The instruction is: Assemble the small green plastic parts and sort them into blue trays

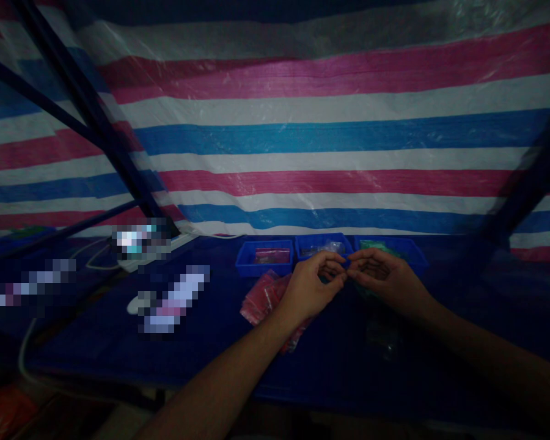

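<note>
My left hand (315, 282) and my right hand (387, 278) meet fingertip to fingertip above the blue table. Both are closed in a pinch; whatever sits between the fingers is too small and dark to make out. A pile of pink plastic bags (262, 300) lies under my left wrist, partly hidden by it. Beneath my right hand is a dim greenish item, mostly covered. Closer to me, a clear plastic bag (387, 345) lies on the table.
Behind my hands stand a left blue tray (263, 269) with a pink packet, a middle blue tray (324, 238) with clear bags, and a right blue tray (416, 256) with green packets. A power strip (153, 253) and blurred-out items are at left; striped sheeting (330, 140) hangs behind.
</note>
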Motion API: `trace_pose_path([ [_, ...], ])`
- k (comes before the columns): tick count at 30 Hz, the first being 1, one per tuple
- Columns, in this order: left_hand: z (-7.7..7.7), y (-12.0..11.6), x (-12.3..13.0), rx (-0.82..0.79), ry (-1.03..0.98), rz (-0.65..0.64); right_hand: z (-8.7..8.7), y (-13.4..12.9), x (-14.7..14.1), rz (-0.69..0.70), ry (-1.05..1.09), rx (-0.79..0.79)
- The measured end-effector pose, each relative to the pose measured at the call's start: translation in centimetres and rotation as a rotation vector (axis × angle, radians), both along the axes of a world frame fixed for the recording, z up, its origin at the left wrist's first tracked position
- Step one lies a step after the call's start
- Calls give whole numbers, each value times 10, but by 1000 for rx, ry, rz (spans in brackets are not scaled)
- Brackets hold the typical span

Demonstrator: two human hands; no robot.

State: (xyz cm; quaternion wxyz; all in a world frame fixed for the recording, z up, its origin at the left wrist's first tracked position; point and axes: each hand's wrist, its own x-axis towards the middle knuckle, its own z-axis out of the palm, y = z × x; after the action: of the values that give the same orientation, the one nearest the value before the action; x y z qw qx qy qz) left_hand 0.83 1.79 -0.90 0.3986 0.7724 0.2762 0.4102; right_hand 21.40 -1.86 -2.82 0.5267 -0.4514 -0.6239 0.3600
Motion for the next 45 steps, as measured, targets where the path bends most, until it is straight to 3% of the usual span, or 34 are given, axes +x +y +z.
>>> trace_pose_path([
  [14, 5, -6, 0, 115, 76, 3, 8, -9, -10, 28, 56, -55],
  [26, 1, -2, 1, 61, 44, 34, 9, -5, -5, -91, 139, -44],
  [32, -2, 0, 1, 31, -37, 71, 7, -2, -4, -57, 77, -83],
  [38, -3, 2, 2, -71, -43, -14, 7, -1, -2, -93, 99, -77],
  [45, -2, 3, 1, -66, -95, 36, 10, -3, -1, -79, 80, -123],
])
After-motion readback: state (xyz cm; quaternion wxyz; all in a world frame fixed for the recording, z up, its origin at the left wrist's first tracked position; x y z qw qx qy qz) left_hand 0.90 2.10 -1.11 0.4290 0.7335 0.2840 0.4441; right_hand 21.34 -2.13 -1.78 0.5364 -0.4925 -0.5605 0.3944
